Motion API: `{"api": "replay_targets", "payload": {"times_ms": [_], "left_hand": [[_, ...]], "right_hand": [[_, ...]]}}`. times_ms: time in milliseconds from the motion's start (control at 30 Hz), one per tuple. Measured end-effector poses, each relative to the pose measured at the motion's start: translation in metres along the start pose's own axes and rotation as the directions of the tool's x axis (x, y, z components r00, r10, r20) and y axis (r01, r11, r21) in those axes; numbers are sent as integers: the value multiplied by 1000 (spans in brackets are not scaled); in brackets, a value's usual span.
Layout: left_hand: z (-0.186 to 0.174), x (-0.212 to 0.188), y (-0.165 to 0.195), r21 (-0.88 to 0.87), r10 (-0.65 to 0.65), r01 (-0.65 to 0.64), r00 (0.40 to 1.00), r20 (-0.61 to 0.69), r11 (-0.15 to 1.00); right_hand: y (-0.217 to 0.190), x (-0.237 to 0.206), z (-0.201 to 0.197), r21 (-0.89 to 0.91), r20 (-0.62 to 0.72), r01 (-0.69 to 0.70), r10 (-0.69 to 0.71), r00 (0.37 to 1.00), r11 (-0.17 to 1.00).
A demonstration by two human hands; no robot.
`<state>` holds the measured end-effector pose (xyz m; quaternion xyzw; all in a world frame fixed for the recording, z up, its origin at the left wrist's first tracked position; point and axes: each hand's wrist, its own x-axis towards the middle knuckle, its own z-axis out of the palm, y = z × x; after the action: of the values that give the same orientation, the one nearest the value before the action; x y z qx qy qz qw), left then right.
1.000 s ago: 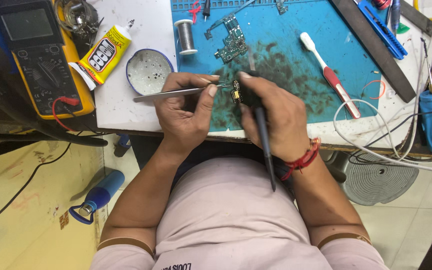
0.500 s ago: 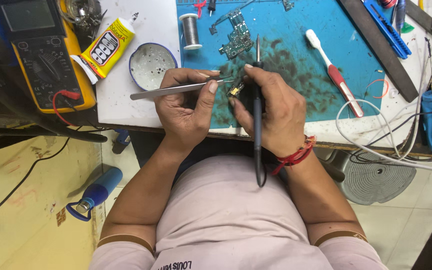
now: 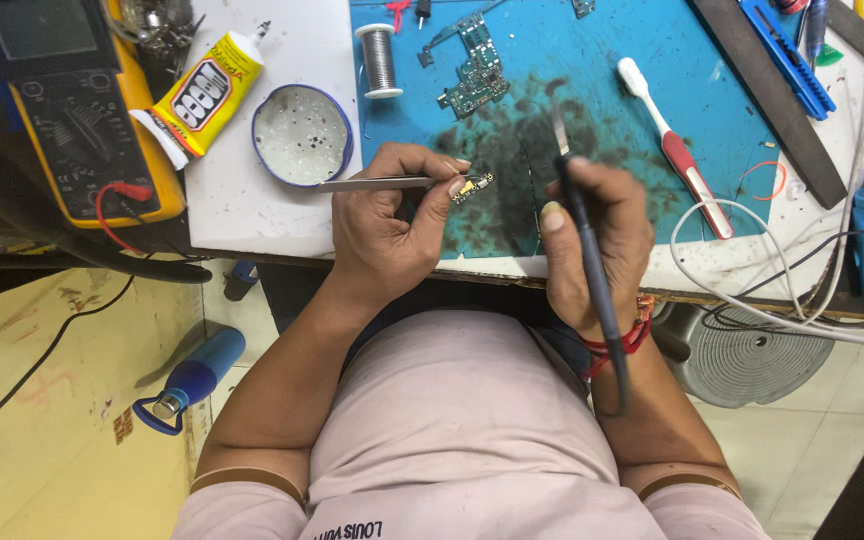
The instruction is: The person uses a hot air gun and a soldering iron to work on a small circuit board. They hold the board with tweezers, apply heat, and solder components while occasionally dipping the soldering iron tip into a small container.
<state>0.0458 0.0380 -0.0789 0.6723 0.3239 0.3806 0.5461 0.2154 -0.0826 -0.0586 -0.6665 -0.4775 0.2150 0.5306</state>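
Fingers [image 3: 452, 180] of left hand [image 3: 392, 225] pinch tweezers [image 3: 372, 184] and small circuit board [image 3: 473, 186], steadied over stained blue mat [image 3: 592, 80] near surface edge. Right hand [image 3: 597, 235] wraps soldering iron [image 3: 584, 250] pen-style, tip raised just right of board.

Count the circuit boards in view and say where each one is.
3. A small board is held at the left hand fingertips; a larger circuit board lies on the blue mat above; a fragment sits at the top edge. Others may be out of view.
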Motion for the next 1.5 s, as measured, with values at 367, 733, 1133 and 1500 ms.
{"api": "replay_targets", "payload": {"times_ms": [367, 733, 1133, 1500], "left_hand": [[0, 4, 8, 69, 11, -13, 999, 37, 998], [-1, 6, 7, 91, 37, -42, 997, 61, 995], [-1, 5, 8, 88, 47, -53, 997, 62, 995], [-2, -9, 9, 84, 113, -114, 994, 9, 990]], "right_hand": [[2, -2, -8, -14, 78, -84, 85, 993, 996], [2, 1, -8, -68, 99, -11, 18, 995, 998], [1, 3, -9, -79, 114, 49, -39, 993, 996], [-1, 7, -8, -114, 127, 120, -105, 986, 986]]}}
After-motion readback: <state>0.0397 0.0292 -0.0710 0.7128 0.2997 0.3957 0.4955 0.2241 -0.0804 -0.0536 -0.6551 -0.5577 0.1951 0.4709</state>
